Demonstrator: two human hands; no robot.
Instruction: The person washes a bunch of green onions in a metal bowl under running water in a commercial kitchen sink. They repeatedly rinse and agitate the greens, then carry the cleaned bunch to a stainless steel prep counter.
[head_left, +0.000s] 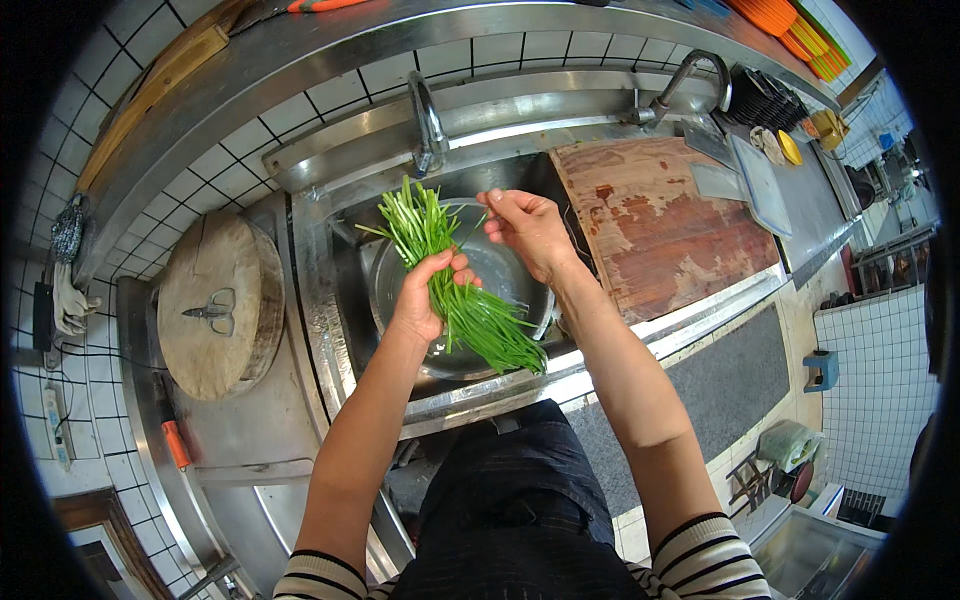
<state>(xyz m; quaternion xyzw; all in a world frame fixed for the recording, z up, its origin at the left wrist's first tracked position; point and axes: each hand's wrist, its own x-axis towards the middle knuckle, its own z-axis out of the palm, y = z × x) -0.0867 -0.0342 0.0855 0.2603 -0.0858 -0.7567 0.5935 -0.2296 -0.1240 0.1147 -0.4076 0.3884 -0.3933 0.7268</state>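
A bunch of long green leafy stalks, probably chives (484, 319), is gripped around its middle by my left hand (433, 296). The pale cut ends point up and away; the green tips hang towards the sink's front edge. Up and to the right of the bunch, my right hand (529, 225) pinches a thin green strand between thumb and fingers. Both hands are above a round metal basin (386, 281) that stands in a stainless steel sink (345, 300). The bunch hides part of the basin.
A chrome faucet (426, 124) rises behind the sink. To the right lies a worn wooden board (660, 232). At the left, scissors (214, 311) rest on a thick round chopping block (225, 360). Behind the right side is a second faucet (682, 86); an orange-handled tool (175, 444) lies at the left edge.
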